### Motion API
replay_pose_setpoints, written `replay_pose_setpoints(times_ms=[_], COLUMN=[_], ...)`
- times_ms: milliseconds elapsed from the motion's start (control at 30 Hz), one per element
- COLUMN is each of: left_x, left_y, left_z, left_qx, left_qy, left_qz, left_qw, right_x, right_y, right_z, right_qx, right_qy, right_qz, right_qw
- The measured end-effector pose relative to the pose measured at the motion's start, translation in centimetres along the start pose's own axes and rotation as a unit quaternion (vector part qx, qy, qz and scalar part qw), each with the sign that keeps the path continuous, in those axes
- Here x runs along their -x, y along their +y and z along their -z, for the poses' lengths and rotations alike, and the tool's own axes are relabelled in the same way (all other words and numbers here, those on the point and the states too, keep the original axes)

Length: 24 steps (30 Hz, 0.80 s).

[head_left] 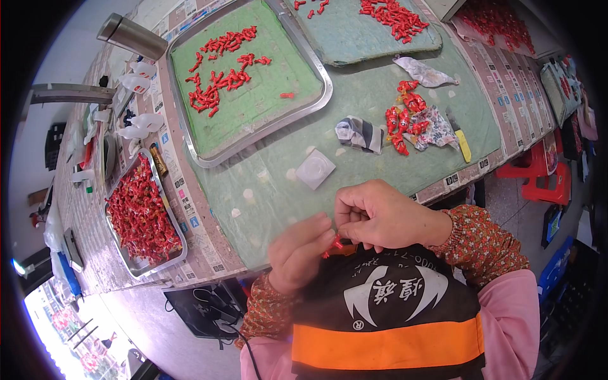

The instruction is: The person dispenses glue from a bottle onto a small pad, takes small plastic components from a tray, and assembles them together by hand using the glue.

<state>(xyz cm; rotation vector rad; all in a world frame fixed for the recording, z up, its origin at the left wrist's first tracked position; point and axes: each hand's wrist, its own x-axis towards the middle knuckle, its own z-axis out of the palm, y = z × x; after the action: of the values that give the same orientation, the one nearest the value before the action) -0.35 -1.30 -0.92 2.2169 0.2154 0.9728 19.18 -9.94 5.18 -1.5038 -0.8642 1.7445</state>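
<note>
My left hand (299,252) is closed on a small red figure piece (336,243), just above the dark apron at the table's front edge. Close against it, my right hand (386,215) is pinched with its fingertips near that piece; whatever sits between them is too small to make out. Beyond the hands lies a translucent square dish (315,169) on the green cloth. To its right are a bunched striped cloth (359,134) and several red figures with yellowish parts (398,122) beside a flower-print rag (437,130).
A metal tray (253,136) lined in green holds rows of red pieces. Another tray (386,54) with red pieces is at the back. A full tray of red parts (144,218) stands left. A yellow-handled knife (464,144) lies right, and a steel flask (132,36) rests far left.
</note>
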Motion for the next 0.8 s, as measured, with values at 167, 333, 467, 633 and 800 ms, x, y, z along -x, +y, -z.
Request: replay_pose_setpoints(times_ms=[167,333,467,633,800], left_x=[0.0,-0.1,-0.1,-0.4,0.1], left_y=[-0.1,-0.1,0.0,0.9,1.7], left_z=[0.0,-0.2,0.1,0.0,-0.5], left_qx=[0.004,0.004,0.021,0.085,0.263], left_qy=[0.002,0.009,-0.019,-0.013,0.016], left_qz=[0.006,0.009,0.036,0.143,0.302], left_qw=[1.0,1.0,0.999,0.986,0.916], right_x=[-0.1,-0.3,-0.4,-0.3,-0.2], right_y=[-0.1,0.2,-0.2,-0.9,-1.1], right_z=[-0.1,-0.1,0.3,0.6,0.9], right_qx=[-0.038,-0.052,-0.089,-0.113,-0.134], right_qy=[-0.002,0.005,-0.003,0.005,0.008], right_qz=[-0.024,-0.018,-0.029,-0.009,0.013], right_qw=[0.999,0.998,0.996,0.994,0.991])
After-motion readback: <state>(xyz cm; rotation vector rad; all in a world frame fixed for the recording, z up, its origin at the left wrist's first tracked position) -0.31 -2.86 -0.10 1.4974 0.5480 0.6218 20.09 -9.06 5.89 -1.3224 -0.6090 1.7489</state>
